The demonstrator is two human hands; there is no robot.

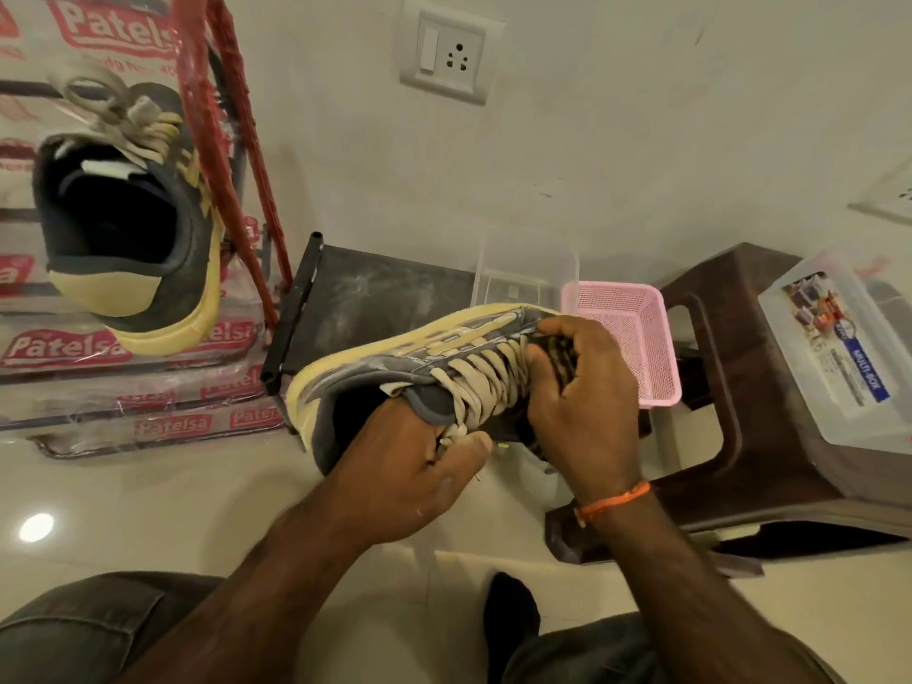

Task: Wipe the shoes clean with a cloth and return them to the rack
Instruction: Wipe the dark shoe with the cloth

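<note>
Shoe hangs between both hands, left hand gripping inside its collar, right hand pressing a striped cloth on the laces; hard rubbing could twist it loose.

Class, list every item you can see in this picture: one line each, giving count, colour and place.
held shoe: 1, grey and yellow, centre, in both hands
cloth: 1, dark patterned, pressed on that shoe
second shoe: 1, grey and yellow, on rack, upper left
rack: 1, red frame, left
basket: 1, pink, centre right
stool: 1, brown, right
box: 1, clear plastic, on stool
wall socket: 1, white, top
left hand: grips shoe collar
right hand: holds cloth
</note>
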